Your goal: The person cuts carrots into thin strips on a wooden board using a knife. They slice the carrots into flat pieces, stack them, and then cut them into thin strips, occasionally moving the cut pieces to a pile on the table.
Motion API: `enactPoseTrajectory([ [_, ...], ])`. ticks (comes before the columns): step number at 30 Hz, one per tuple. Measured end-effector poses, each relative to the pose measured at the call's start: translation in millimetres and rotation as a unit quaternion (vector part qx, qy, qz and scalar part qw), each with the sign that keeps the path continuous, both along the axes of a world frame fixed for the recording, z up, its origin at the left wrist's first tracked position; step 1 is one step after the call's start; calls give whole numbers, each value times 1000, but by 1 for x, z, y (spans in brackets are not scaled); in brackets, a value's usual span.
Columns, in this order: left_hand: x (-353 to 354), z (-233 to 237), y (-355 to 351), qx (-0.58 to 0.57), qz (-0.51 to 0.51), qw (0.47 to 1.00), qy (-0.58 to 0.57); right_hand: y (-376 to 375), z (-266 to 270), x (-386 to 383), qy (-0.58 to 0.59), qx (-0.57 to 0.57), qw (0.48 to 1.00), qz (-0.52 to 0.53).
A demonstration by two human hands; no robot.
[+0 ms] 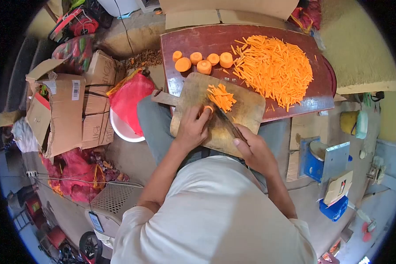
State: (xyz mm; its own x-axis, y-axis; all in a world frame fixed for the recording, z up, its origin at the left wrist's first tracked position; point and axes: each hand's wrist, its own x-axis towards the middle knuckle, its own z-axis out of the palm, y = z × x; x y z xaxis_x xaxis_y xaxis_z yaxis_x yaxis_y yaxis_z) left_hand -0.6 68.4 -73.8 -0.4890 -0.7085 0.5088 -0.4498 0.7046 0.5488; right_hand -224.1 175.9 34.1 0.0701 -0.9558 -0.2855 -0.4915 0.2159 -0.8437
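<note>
My left hand (192, 128) is closed on a piece of carrot (208, 108), its fingers pressing it against the wooden cutting board (191, 90). A knife (228, 123) is gripped in my right hand (256, 152), its blade lying diagonally beside the carrot piece and close to my left fingertips. Just beyond the blade, a small heap of cut carrot sticks (221, 97) rests on the board. Most of the carrot piece is hidden by my fingers. The board's near side reaches over my lap, while its far side overlaps a dark red table (202, 39).
Several peeled carrot chunks (204, 67) stand at the table's left, with a large pile of carrot sticks (273, 68) to the right. Cardboard boxes (66, 110) and a white basin (126, 132) holding a red mesh bag (132, 105) are on my left.
</note>
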Motion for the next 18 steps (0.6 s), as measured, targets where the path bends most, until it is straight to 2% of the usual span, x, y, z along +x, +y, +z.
enactPoseTrajectory([
  [9, 2, -12, -2, 1, -26, 999, -28, 6, 11, -8, 10, -6, 1000, 16],
  [18, 0, -4, -4, 8, -30, 999, -44, 8, 11, -7, -4, -17, 1000, 3],
])
